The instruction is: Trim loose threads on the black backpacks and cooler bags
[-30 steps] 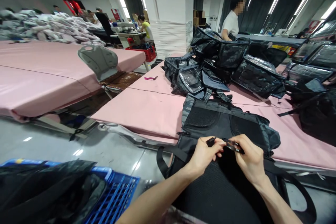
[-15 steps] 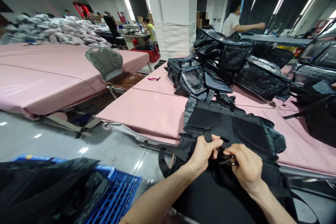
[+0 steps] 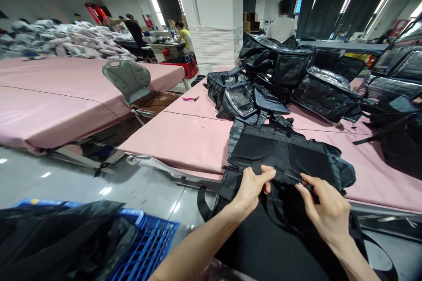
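Observation:
A black backpack (image 3: pixel 280 232) with mesh padding and grey camouflage sides lies across the near edge of the pink table. My left hand (image 3: pixel 252 186) pinches a short black strap (image 3: pixel 256 167) at the middle of the pack, thumb against bent fingers. Just right of it, my right hand (image 3: pixel 326 204) has thumb and forefinger close together at a seam of the bag, with a tiny shiny piece between the tips. That piece is too small to name. A loose black strap loop hangs below, between the two hands.
Several dark bags with clear plastic panels (image 3: pixel 293 68) are heaped farther back on the pink table (image 3: pixel 198 140). A blue crate (image 3: pixel 151 241) with dark bags stands at the lower left. A grey chair (image 3: pixel 127 77) sits between tables. Pink-handled snips (image 3: pixel 190 99) lie near the table's left edge.
My right hand has moved rightward, away from my left, and its curled fingers have opened into a thumb-and-forefinger grip. My left hand keeps its pinch. The co-worker at the back has turned.

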`<state>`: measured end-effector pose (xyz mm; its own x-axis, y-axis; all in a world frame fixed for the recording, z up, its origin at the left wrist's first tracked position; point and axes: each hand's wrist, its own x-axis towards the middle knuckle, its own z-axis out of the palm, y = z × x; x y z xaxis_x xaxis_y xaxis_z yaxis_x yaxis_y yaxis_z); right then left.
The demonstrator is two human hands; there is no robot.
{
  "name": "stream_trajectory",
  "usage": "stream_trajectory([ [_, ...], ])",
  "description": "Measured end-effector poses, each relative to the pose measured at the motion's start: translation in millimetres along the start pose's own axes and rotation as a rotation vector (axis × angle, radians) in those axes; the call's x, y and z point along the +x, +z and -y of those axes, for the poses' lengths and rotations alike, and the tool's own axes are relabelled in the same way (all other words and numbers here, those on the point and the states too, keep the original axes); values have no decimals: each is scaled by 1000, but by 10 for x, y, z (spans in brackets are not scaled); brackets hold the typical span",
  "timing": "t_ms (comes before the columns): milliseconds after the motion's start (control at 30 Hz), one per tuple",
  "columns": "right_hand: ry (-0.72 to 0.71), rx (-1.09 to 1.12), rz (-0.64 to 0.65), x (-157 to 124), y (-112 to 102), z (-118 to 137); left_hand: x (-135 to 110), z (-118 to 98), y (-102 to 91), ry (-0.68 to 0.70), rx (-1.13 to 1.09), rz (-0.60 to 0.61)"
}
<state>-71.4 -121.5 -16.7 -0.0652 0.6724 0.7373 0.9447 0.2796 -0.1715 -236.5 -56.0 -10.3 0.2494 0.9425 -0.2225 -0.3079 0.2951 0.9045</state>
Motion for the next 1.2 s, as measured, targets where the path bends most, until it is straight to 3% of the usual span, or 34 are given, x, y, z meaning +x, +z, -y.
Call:
stream_trajectory([
  [167,-89,54,27,38,23,1,-15,8,-9,11,17,-3],
  [433,86,246,113,29,13,-72,-10,17,-67,-1,41,28],
  [600,400,476,232,180,71,-34,-46,-3,-89,-49,166,271],
  [733,441,675,442,324,221,115,-125,-20,-99,12,283,466],
  [800,474,736,492,369,275,180,-156,-23,-126,44,266,425],
  [900,503,798,513,396,306,220,-175,-32,-176,77,125,259],
  [967,498,786,480,378,303,211,-167,-51,-198,63,36,176],
  [1067,437,569,307,292,275,176,-131,-87,-211,-3,-84,100],
  [1200,160,235,71,155,207,177,-86,-98,-224,-41,-185,77],
])
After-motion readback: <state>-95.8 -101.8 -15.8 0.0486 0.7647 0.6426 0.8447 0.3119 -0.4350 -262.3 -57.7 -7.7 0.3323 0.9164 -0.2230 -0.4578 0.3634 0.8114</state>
